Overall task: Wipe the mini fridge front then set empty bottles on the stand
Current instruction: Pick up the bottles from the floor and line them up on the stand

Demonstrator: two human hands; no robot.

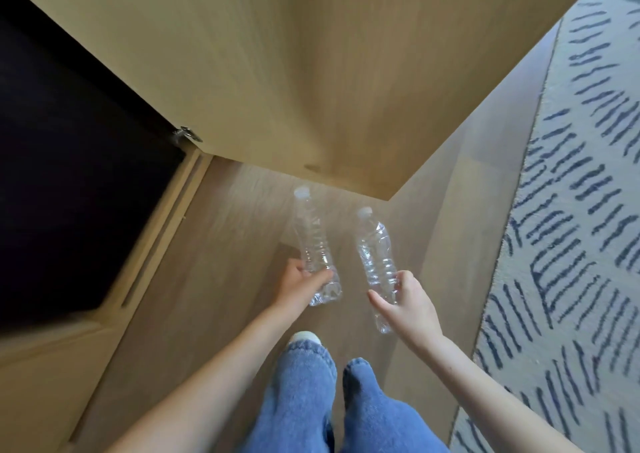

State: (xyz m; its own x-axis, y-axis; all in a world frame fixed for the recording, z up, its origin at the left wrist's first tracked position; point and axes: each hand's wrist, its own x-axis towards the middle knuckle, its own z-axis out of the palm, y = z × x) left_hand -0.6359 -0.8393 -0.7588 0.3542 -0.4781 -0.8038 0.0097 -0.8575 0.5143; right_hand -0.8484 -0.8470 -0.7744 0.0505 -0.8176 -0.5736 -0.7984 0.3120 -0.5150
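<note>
**Two clear bottles held over the floor**

Blue jeans (pixel 301 400) and a pale shoe toe (pixel 306 336) are seen nearest, above the wooden floor (pixel 225 244). The left bottle (pixel 311 231) is gripped near its base by the curled fingers of the left hand (pixel 301 281). The right bottle (pixel 375 244) is clasped low by the right hand (pixel 408 303). Both are white-capped, crumpled and look empty. Beyond them, a wooden door (pixel 311 71) and a dark recess (pixel 69 175) are seen.

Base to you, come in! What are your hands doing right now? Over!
Status: left grip holds one clear bottle, right grip holds the other bottle. Both capped, look empty. Open wooden door just ahead. Over.
</note>
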